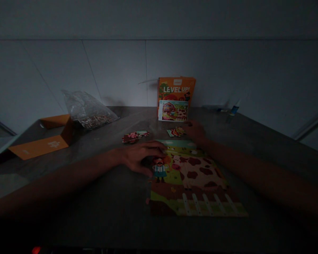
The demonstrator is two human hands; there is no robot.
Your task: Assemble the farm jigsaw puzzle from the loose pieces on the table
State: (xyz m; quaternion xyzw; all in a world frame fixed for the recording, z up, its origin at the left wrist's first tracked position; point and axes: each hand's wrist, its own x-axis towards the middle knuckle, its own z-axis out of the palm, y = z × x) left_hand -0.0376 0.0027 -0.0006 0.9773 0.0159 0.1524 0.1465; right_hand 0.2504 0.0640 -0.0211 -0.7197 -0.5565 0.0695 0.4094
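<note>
A partly assembled farm jigsaw puzzle (198, 183) with a spotted cow and a white fence lies on the dark table (108, 208). My left hand (141, 157) rests flat on the puzzle's upper left edge, fingers stretched out beside a small farmer figure. My right hand (195, 131) reaches past the puzzle's far edge to a small pile of loose pieces (177, 132); its fingers curl at the pile and what they hold is hidden. A second pile of loose pieces (134, 136) lies left of it.
An orange puzzle box (176, 97) stands upright against the wall behind the piles. A clear plastic bag (87, 109) and an open orange box lid (42, 141) sit at the left. A small blue-tipped tube (232, 112) lies at the back right. The scene is dim.
</note>
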